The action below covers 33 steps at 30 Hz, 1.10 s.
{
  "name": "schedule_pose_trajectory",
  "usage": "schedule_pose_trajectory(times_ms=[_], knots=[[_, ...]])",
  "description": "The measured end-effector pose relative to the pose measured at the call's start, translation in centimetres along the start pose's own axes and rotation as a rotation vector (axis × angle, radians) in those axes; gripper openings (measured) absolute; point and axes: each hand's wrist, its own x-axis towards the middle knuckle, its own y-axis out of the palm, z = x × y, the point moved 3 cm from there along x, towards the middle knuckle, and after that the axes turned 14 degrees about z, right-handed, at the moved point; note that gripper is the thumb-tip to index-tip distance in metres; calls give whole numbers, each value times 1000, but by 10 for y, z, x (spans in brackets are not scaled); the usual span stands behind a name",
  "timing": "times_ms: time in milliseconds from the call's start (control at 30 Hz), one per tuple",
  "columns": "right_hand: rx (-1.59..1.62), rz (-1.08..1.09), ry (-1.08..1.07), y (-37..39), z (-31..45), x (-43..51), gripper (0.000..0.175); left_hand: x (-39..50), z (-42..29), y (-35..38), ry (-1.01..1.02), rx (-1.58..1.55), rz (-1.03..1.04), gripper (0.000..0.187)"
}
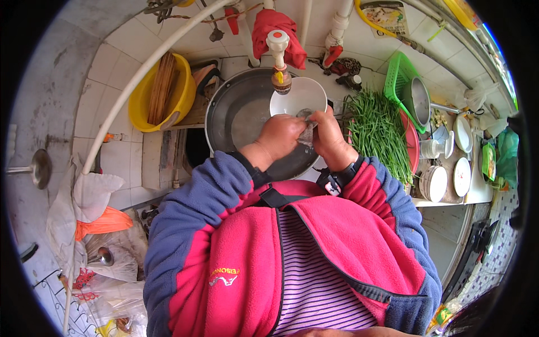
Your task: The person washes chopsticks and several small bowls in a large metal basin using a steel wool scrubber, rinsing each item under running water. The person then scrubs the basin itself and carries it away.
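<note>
Before me, a wide grey metal pan [248, 122] sits under a tap [280, 63] with a white body and yellow part. A white bowl [299, 94] lies in or over the pan's right side, below the spout. My left hand [280, 132] and my right hand [328, 132] meet at the bowl's near rim. Between them they grip a bunched grey mesh cloth or scrubber [306, 134]. Whether the fingers also touch the bowl is hidden. A watch [332, 185] is on my right wrist.
Left of the pan stands a yellow basin [185, 90] with wooden sticks. To its right lie long green leafy vegetables [372, 135], a green plastic basket [396, 76], a metal pot [414, 101] and white bowls [433, 184]. A red cloth [276, 25] hangs behind the tap.
</note>
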Motion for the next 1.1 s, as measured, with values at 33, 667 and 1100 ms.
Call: schedule_pose_trajectory(times_ms=[33, 667, 1100], knots=[[-22, 32, 26, -2, 0, 1, 61, -1, -3, -3, 129, 12, -63, 13], [45, 60, 14, 17, 19, -6, 52, -3, -2, -7, 187, 246, -229, 8], [-694, -151, 25, -11, -6, 6, 56, -17, 42, 21, 27, 89, -64, 17]])
